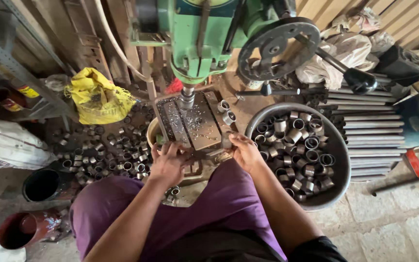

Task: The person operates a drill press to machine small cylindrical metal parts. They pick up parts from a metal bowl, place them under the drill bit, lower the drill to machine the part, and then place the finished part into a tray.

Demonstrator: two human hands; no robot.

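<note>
I sit in front of a green drill press [204, 34] with its chuck [187, 98] above a metal vise table [195, 123] strewn with chips. My left hand [169, 162] rests on the front left corner of the vise, fingers curled over its edge. My right hand [245, 151] grips the front right of the vise, by a small ring piece; whether it holds the piece I cannot tell. Two short metal rings [226, 111] sit on the table's right rear edge.
A round metal basin [338, 167] to the right holds several metal rings. More rings lie scattered on the floor [107, 150] at left, near a yellow bag [98, 97]. Metal rods [372, 131] lie stacked far right. The feed handwheel [277, 48] with its black-knobbed lever sticks out upper right.
</note>
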